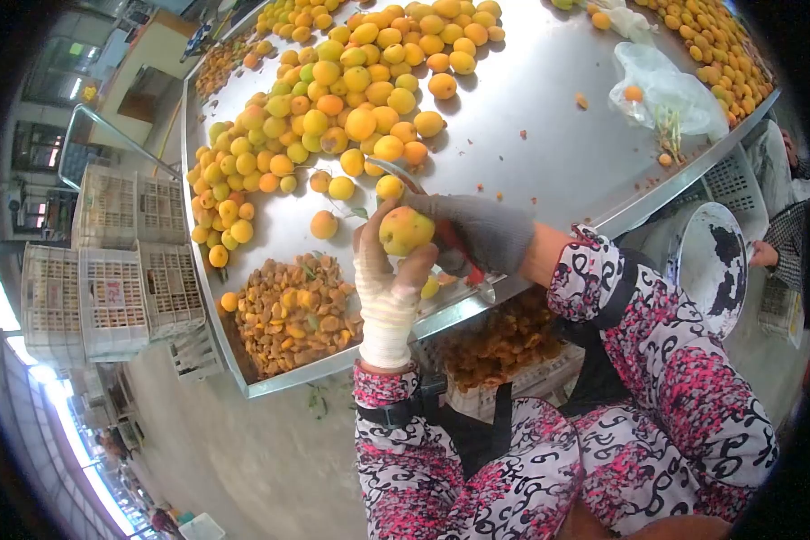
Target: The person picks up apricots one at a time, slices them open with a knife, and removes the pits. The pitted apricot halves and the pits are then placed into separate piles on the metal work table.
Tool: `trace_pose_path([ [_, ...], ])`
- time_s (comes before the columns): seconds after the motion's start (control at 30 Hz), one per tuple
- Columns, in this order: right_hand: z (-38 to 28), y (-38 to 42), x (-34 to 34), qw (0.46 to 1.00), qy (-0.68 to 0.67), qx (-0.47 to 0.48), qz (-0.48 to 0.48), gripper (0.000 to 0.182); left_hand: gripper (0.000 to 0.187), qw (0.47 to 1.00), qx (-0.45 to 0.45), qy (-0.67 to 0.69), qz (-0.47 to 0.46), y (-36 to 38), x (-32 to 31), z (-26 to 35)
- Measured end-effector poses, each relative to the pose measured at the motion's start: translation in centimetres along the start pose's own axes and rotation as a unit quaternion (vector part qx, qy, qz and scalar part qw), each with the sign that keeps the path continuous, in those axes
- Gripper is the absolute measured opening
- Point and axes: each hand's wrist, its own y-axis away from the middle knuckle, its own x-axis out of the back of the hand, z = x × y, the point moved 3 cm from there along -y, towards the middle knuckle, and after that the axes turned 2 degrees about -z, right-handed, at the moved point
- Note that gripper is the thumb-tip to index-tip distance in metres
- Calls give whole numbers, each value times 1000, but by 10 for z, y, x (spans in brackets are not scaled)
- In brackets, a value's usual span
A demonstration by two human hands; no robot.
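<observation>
In a white glove, my left hand (390,292) has its fingers closed round a yellow-green apricot (407,231) with a reddish blush. My right hand (486,236), gloved in grey, grips a red-handled cutting tool (394,168) with a curved metal blade. Its fingers meet the left hand's beside the fruit, and part of the handle is hidden under them. Just beyond the hands, a few loose apricots (341,187) lie at the near end of a large heap of whole apricots (360,121). Left of my left hand is a pile of cut apricot pieces (288,310).
Everything lies on a metal table (513,171) with a raised rim. A crate of dark orange pieces (504,342) stands under its near edge. Plastic bags (661,90) and more apricots (720,49) are at the right. Stacked crates (112,301) stand left; a co-worker's hand (764,254) is near a basin (713,265).
</observation>
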Motion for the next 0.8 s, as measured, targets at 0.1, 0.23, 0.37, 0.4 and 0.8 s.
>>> trace_pose_path([
  [0.1, 0, 2, -2, 1000, -15, -5, -14, 36, 57, 1000, -18, 15, -2, 1, -4, 2],
  [0.23, -4, 2, 1, 996, 89, -11, 4, 33, 52, 998, -15, 57, 27, 4, -5, 3],
  [0.37, -12, 4, -3, 976, 212, 19, 38, 37, 46, 997, -51, 50, 43, 6, -3, 3],
  [0.4, -11, 3, -2, 976, 211, 18, 38, 37, 46, 997, -50, 49, 43, 7, -2, 3],
  [0.8, -31, 28, -9, 764, 611, 197, 62, 33, 58, 990, 23, 136, 8, 3, 15, 6],
])
